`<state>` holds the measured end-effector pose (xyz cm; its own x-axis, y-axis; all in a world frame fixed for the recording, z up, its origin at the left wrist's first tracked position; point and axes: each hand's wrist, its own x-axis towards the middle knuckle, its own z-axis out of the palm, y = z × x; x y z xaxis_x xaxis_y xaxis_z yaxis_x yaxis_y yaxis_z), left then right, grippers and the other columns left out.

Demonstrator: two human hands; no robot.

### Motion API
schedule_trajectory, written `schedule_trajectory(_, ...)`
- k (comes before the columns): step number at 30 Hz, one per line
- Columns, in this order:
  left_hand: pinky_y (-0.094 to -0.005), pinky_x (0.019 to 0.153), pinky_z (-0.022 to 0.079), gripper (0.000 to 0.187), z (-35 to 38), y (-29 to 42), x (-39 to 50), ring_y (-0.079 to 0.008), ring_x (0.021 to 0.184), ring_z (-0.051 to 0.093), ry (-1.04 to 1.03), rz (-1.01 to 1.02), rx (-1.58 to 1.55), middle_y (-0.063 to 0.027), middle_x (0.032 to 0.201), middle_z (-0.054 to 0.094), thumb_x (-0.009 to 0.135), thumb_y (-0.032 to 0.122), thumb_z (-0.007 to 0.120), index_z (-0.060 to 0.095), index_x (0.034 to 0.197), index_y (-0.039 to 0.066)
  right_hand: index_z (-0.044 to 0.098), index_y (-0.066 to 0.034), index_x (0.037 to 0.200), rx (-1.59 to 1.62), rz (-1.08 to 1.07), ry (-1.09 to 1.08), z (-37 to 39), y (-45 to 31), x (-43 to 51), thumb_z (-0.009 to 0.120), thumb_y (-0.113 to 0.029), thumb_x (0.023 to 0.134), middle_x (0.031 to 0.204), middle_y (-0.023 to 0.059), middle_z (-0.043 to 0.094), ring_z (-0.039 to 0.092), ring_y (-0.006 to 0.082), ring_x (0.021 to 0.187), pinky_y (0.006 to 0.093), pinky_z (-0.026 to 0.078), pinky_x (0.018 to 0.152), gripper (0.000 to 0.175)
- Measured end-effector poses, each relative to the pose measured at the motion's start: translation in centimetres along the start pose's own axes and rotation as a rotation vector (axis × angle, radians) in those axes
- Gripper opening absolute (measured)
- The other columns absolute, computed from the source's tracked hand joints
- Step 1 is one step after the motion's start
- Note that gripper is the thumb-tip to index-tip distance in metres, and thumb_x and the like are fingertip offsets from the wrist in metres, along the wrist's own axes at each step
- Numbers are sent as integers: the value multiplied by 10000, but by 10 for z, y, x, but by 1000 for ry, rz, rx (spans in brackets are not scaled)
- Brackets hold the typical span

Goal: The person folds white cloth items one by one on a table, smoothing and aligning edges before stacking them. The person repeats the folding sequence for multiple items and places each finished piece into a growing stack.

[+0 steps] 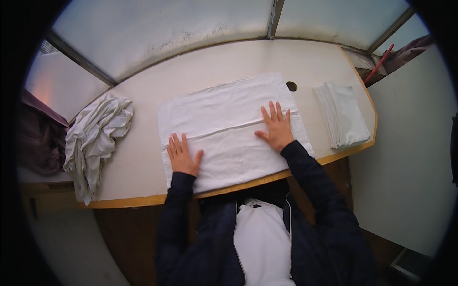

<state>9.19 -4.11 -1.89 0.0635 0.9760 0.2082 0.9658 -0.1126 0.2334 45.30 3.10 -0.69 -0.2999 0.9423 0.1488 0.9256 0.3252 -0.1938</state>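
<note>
A white rectangular cloth (229,153), perhaps a pillowcase, lies flat on the desk before me. One raised crease crosses it from side to side, and its lower edge reaches the desk's front rim. My left hand (182,157) rests palm down on the cloth's left side, thumb spread away from the fingers. On the right side my right hand (277,128) presses down with its fingers apart, the fingertips just past the crease. Neither hand grips anything. Small wrinkles show in the fabric.
A crumpled heap of white cloth (96,132) hangs partly over the desk's left front edge. Folded white cloths (343,114) are stacked at the right. Behind the cloth, the pale desk (222,64) has a round hole (292,86). Frosted panes (171,32) border its back.
</note>
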Motion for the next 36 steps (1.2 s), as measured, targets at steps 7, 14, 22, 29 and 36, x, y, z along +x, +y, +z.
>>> schedule_trajectory(7, -564, 1278, 140, 751, 6, 92, -34, -396, 1589, 196, -142, 155, -157, -194, 1712, 250, 996, 465, 602, 383, 1616, 102, 376, -145, 1618, 188, -391, -140, 8, -86, -63, 660, -540, 938, 1711, 181, 256, 222, 358, 1589, 598, 166, 1266, 836)
schedule_trajectory(14, -589, 1267, 136, 747, -38, -29, -104, -402, 1585, 214, -158, -22, 35, -179, 1713, 263, 1023, 505, 535, 373, 1621, 87, 318, -50, 1630, -24, 148, -92, -29, 62, -111, 607, -530, 996, 1714, 182, 251, 182, 406, 1591, 637, 111, 1256, 846)
schedule_trajectory(22, -555, 1231, 290, 598, -56, -40, -163, -392, 1510, 382, -100, 83, -97, -192, 1603, 449, 925, 89, 611, 510, 1510, 22, 362, -59, 1607, 30, -20, -155, -54, 49, -198, 703, -528, 913, 1685, 164, 326, 282, 365, 1568, 612, 205, 1248, 905)
schedule_trajectory(29, -491, 1118, 469, 487, -51, -55, -178, -346, 1293, 642, 210, 173, -177, -172, 1314, 710, 819, -141, 510, 732, 1232, -11, 645, -40, 1342, 49, -65, 182, -52, 53, -220, 748, -2, 816, 1399, 123, 635, 579, 327, 1320, 552, 388, 1168, 537)
schedule_trajectory(36, -486, 1094, 477, 448, -59, -60, -180, -341, 1257, 669, 207, 112, -305, -165, 1248, 741, 819, -125, 521, 761, 1173, 10, 747, -37, 1049, 137, -130, 400, -49, 64, -212, 715, 66, 800, 1085, 84, 735, 680, 296, 1063, 512, 520, 1014, 272)
